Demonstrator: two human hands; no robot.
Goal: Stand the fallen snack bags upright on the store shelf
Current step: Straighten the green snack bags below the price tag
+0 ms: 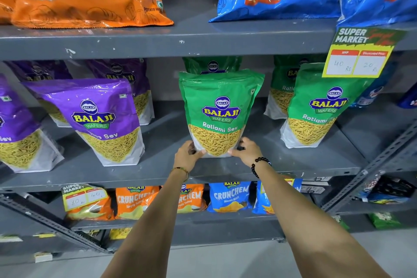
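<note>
The bag [220, 110] between the fingers [235, 150] is green above and clear below, with yellow sev inside. Left of the fingers the bags [99, 117] are purple. The shelf [158, 40] is grey; one wrist carries black beads [259, 165].

Two bare forearms reached up from the bottom of the view, with no sleeves showing anywhere along them. The left hand [187, 153] wore no rings that could be seen; at its wrist sat a thin bangle [181, 170], gold-coloured with small red and green marks, fitting close. The right hand [247, 150] carried a bracelet [259, 166] of round, glossy black beads strung in a single loop, hanging a little loose around the wrist. A dark band or ring seemed to sit on one finger of the right hand, though it was too small to tell clearly.
</note>
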